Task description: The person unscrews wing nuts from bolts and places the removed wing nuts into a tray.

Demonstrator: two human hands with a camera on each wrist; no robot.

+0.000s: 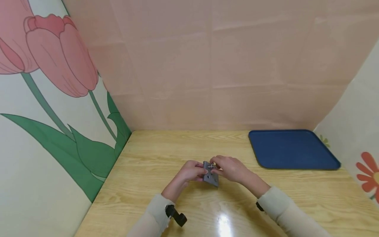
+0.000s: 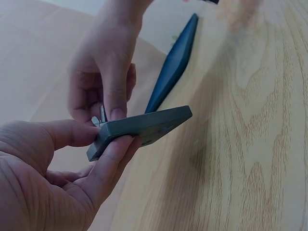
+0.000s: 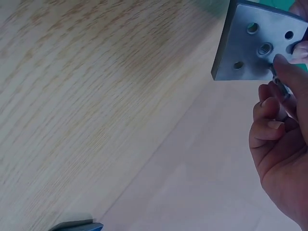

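My left hand [image 1: 192, 171] grips a square grey metal plate [image 1: 211, 177] by its edge, thumb on one face and fingers on the other. Several round holes go through the plate [image 3: 252, 53], as the right wrist view shows. My right hand [image 1: 231, 167] pinches a small silver bolt [image 3: 280, 87] between thumb and fingers, at the plate's face near a corner. A small wing-shaped metal part [image 2: 96, 120] shows beside the left thumb in the left wrist view. The fingers partly hide the bolt. The plate is held tilted above the table.
A blue tray [image 1: 293, 149] lies at the back right of the wooden table [image 1: 160, 148]. A pinkish-brown wall covering [image 1: 207, 65] rises behind the table, with flower-printed panels [image 1: 56, 148] at the sides.
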